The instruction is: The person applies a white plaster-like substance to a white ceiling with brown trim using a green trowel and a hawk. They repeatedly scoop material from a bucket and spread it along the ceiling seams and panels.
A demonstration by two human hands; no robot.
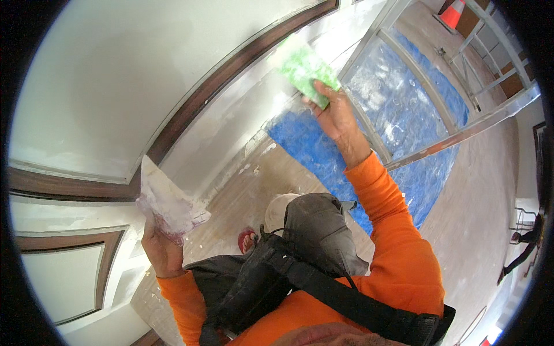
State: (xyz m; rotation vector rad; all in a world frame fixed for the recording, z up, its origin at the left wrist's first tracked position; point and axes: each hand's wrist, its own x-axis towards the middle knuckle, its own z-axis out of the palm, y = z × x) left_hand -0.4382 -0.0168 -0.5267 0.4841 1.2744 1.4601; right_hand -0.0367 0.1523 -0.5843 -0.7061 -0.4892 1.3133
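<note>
Green flat plate (pixel 306 68), smeared white, raised before the pale wall (pixel 81 98); contact with it cannot be told. Right hand (pixel 330 109): thumb and fingers clamped on the plate's lower end. Whitish caked board (pixel 166 199), pointed at top, upright at left; left hand (pixel 163 248) closed on its base, fingers partly hidden. Dark wood moulding (pixel 210 92), along the wall. Blue sheet (pixel 311 151), on the floor; metal frame (pixel 430 149) above it. Orange cone (pixel 452 14), far upper right

Blue sheet (pixel 427 196) below and right of right grip (pixel 334 112). Metal frame (pixel 502 111) right of grip, sheet showing through. 1 cone (pixel 453 13) beyond frame, upper right.
</note>
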